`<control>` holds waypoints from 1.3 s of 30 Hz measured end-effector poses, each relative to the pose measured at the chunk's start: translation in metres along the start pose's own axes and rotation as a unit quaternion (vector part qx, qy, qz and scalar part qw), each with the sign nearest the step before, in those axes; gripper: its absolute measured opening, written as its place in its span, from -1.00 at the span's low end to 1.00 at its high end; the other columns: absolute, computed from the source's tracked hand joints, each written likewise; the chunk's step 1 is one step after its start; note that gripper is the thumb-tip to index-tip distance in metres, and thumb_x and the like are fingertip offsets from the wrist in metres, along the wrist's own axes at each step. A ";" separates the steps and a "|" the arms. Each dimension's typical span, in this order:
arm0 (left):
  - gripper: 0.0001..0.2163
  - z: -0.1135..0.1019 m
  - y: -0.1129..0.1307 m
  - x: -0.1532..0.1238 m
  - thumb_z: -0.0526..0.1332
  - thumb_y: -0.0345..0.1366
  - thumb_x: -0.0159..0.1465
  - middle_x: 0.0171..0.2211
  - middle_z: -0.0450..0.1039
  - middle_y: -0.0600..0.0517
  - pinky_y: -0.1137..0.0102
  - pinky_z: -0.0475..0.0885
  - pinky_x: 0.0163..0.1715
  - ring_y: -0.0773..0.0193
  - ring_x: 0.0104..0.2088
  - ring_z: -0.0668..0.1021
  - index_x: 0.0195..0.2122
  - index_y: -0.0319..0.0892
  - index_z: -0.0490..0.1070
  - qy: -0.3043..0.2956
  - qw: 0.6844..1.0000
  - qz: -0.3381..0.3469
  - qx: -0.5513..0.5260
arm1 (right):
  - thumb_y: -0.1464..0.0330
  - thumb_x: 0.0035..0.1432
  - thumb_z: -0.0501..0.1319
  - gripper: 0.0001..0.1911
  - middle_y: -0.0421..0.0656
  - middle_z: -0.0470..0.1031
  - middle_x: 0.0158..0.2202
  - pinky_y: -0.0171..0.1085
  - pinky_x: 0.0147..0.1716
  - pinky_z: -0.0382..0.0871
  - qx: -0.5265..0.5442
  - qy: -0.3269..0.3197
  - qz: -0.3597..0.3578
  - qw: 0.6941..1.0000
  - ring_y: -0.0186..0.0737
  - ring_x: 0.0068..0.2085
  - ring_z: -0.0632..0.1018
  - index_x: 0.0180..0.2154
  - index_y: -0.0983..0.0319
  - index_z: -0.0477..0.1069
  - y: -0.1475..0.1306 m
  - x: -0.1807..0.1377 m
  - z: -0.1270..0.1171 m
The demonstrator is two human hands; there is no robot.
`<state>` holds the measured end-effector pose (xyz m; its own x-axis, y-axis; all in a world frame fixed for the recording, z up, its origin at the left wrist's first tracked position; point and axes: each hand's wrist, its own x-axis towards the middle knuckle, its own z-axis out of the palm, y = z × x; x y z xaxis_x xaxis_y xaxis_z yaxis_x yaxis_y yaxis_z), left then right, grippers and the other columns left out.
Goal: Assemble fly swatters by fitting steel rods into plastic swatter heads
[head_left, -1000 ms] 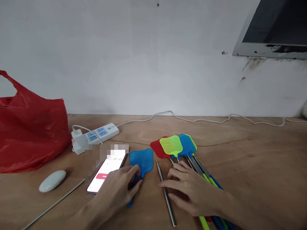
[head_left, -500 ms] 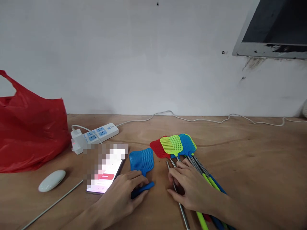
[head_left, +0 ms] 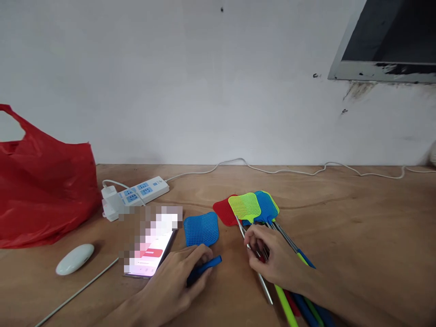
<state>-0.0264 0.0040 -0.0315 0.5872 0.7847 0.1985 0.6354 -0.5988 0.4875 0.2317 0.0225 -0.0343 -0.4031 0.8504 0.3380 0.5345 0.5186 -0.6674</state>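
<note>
- Left hand (head_left: 177, 284) grips one short blue plastic handle (head_left: 203, 269), its long axis pointing up-right.
- One blue mesh swatter head (head_left: 201, 229) lies just beyond those fingers.
- Right hand (head_left: 275, 263) pinches one bare metal rod (head_left: 255, 261), angled away-left, beside four fanned swatters (head_left: 254, 206).

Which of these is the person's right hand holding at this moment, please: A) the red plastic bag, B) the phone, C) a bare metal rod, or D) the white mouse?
C: the right hand pinches a thin metal rod beside the pile of coloured fly swatters, far from the mouse, the bag and the phone.
</note>
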 end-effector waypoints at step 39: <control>-0.81 0.003 0.002 -0.003 0.11 -0.17 0.41 -0.27 0.55 0.08 0.44 0.44 -0.33 0.24 -0.29 0.56 -0.03 0.00 0.43 0.012 0.991 -0.063 -0.121 | 0.23 0.17 0.34 -0.84 -0.23 0.42 -0.42 -0.35 -0.41 0.38 0.420 -0.045 0.118 0.899 -0.36 -0.42 0.43 -0.27 0.15 0.64 -0.002 0.002 -0.004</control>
<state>-0.0256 0.0001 -0.0341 0.4962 0.8566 0.1414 0.5630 -0.4414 0.6987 0.2326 0.0236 -0.0291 -0.4300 0.8982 0.0914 -0.1216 0.0427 -0.9917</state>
